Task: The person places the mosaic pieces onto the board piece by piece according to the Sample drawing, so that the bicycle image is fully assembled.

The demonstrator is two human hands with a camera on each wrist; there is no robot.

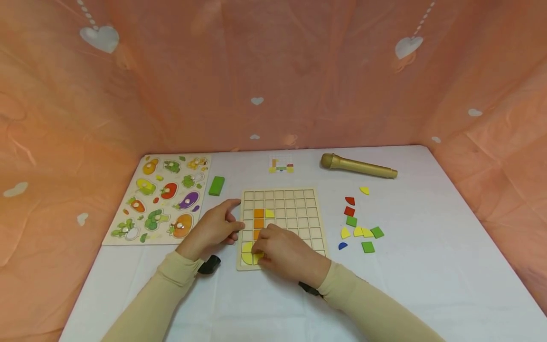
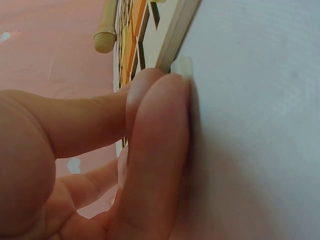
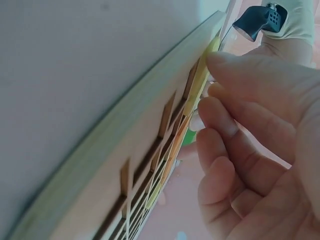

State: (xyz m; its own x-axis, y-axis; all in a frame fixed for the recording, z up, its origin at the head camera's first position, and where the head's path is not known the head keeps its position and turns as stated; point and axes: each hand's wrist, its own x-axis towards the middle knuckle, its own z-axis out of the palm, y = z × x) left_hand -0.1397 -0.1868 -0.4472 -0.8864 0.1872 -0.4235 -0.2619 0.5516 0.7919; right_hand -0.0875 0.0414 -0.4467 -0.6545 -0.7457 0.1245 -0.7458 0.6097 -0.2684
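Observation:
A square wooden grid board (image 1: 303,223) lies on the white table. Three orange squares (image 1: 259,213) form a column on it, with a yellow piece (image 1: 269,213) beside the top one. My left hand (image 1: 215,228) holds the board's left edge, thumb and bent fingers against the rim, index finger stretched toward the upper corner. Over the lower left cells, my right hand (image 1: 284,249) has thumb and curled fingers on a yellow quarter-circle piece (image 3: 202,75). Another yellow quarter-circle (image 1: 246,258) sits in the corner cell. My right fingers partly hide the cells there.
Loose red, green, yellow and blue pieces (image 1: 351,221) lie right of the board. Behind are a gold microphone (image 1: 359,166) and a small pattern card (image 1: 281,164). A vegetable puzzle board (image 1: 164,204) and a green block (image 1: 216,185) lie on the left.

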